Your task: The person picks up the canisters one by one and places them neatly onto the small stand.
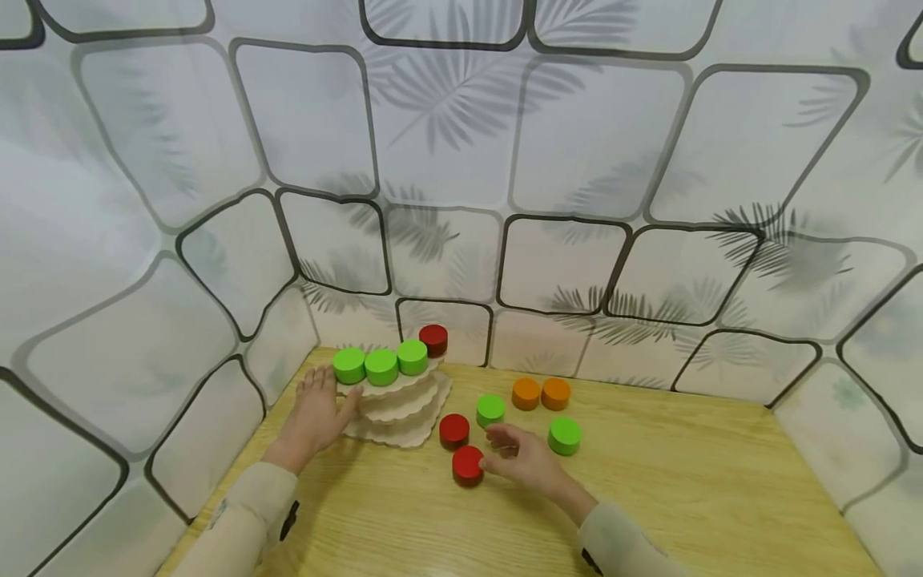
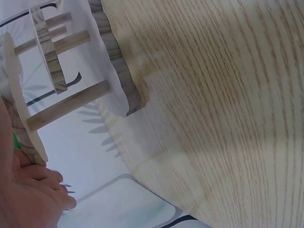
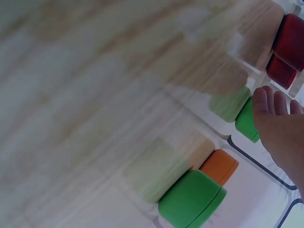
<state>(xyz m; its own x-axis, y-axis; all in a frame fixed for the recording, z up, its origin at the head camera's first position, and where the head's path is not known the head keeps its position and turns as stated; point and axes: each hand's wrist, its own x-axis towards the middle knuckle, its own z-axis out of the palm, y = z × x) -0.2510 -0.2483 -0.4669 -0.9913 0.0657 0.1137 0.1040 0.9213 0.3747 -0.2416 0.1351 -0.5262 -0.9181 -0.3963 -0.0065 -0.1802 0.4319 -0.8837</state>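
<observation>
Both hands are down on the counter (image 1: 649, 481). I see my left hand (image 1: 315, 417) with straight fingers pressed flat against the left side of the tiered wooden stand (image 1: 400, 413), gripping nothing. That stand rises upright in scalloped steps, its top tier carrying three green discs (image 1: 380, 365) in a row with a dark red disc (image 1: 433, 339) at the far end.

My right hand (image 1: 521, 458) lies relaxed and holds nothing, its fingertips just beside the nearest red disc (image 1: 468, 465), which lies flat to the hand's left. Another red disc (image 1: 454, 429), two green discs (image 1: 490, 409) and two orange discs (image 1: 541, 393) lie beyond it.

Only the left wrist view shows the stand's dowel posts (image 2: 66, 105) between tiers. Blurred as it is, the right wrist view shows a green disc (image 3: 192, 199) touching an orange one (image 3: 219, 167).
</observation>
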